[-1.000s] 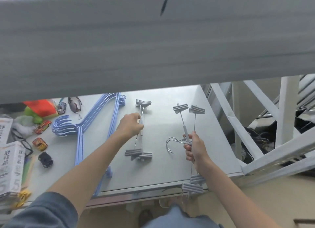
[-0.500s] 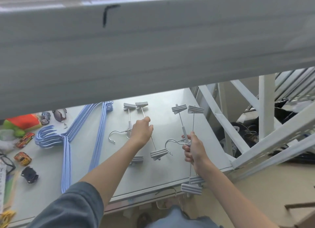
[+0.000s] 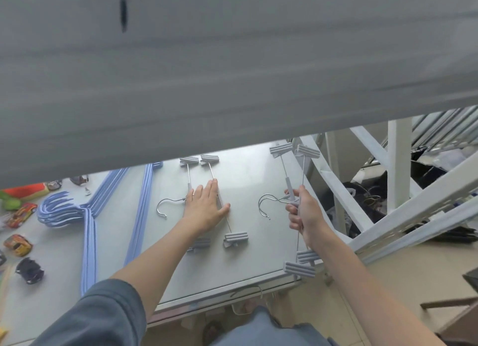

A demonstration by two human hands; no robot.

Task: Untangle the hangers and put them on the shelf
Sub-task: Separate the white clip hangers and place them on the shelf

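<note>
Hangers (image 3: 293, 198) in right hand (image 3: 305, 213) (clenched)

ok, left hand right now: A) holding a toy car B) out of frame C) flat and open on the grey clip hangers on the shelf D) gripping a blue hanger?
C: the left hand lies palm down, fingers spread, on the clip hangers resting on the shelf, gripping nothing.

Toy cars (image 3: 18, 244) lie scattered at the frame's nine o'clock edge, a dark one (image 3: 29, 270) nearest the viewer. Sunglasses (image 3: 79, 179) sit toward ten o'clock, beside a red and green bundle (image 3: 18, 195).
</note>
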